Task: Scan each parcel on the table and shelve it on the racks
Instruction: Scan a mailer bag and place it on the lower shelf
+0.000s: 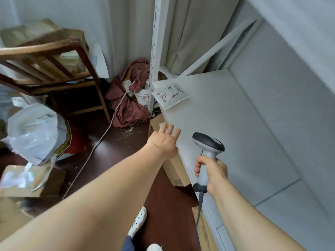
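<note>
Cramped parcel storeroom, white perforated-steel rack (155,42), labelled white plastic mailer (169,96) on shelf, brown cardboard boxes (176,169), grey handheld barcode scanner (206,153)

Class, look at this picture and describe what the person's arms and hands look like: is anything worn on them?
The left forearm and right forearm are bare, with no sleeve in view. The left hand and right hand wear no gloves; no watch, ring or bracelet shows.

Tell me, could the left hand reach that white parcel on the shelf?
Probably yes. The left hand is open at the front edge of the shelf, with only bare board between it and the white parcel by the corner post. The scanner in the right hand is off to the side.
</note>
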Action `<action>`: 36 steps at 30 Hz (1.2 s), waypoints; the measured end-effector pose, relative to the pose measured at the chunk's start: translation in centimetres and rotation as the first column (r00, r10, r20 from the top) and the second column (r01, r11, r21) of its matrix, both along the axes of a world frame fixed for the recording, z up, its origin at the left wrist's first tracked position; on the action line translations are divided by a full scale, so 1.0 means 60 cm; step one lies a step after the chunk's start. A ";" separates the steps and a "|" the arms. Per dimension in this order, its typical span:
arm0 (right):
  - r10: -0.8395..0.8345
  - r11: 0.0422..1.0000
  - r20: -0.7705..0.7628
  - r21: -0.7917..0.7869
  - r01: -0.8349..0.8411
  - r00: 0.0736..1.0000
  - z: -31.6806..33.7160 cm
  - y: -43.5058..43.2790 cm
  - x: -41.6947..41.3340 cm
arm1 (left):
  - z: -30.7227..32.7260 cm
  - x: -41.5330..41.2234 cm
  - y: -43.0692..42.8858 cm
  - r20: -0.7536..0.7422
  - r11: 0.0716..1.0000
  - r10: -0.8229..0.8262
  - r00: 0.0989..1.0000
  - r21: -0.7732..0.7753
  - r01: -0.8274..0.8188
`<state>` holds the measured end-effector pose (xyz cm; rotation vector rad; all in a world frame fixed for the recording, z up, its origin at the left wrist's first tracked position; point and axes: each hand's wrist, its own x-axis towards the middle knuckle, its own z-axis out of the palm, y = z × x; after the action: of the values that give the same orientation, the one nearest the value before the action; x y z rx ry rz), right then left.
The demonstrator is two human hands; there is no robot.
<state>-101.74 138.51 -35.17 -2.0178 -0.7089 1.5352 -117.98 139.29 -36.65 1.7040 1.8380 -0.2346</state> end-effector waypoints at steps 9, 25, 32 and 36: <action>-0.021 1.000 -0.016 0.019 0.021 1.000 0.195 -0.232 0.109 | 0.235 0.110 -0.212 0.026 0.996 -0.089 0.996 0.018 0.088; -0.581 0.796 0.018 0.221 0.564 0.813 0.352 -0.760 0.288 | 0.388 0.344 -0.529 -0.019 0.711 -0.698 0.716 0.094 0.697; -0.849 0.475 -0.097 0.295 0.829 0.520 0.380 -1.033 0.402 | 0.408 0.532 -0.738 -0.013 0.447 -0.893 0.450 0.085 0.890; -0.927 0.273 -0.162 0.331 0.903 0.339 0.390 -1.211 0.476 | 0.424 0.661 -0.884 -0.034 0.292 -0.954 0.297 0.100 0.951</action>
<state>-73.18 65.87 -11.79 -1.6160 0.2400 0.5310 -78.34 86.22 -11.24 2.6849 0.4993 -0.5898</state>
